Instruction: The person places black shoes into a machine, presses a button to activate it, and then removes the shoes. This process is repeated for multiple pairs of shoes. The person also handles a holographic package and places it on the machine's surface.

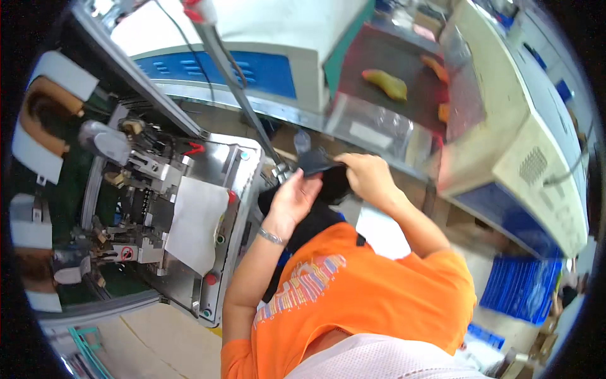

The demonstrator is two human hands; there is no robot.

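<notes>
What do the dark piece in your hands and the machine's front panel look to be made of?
The dark piece, held in both the left hand and the right hand, bends limply, so probably matte black fabric or soft leather. The machine's front panel looks like brushed bare metal, grey with a dull sheen.

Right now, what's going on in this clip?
A person in an orange shirt holds a dark shoe piece up with both hands: the left hand grips it from below, the right hand from the top right. It sits beside a metal machine with a white sheet on it. Behind, orange shoe forms lie on a dark conveyor.
</notes>
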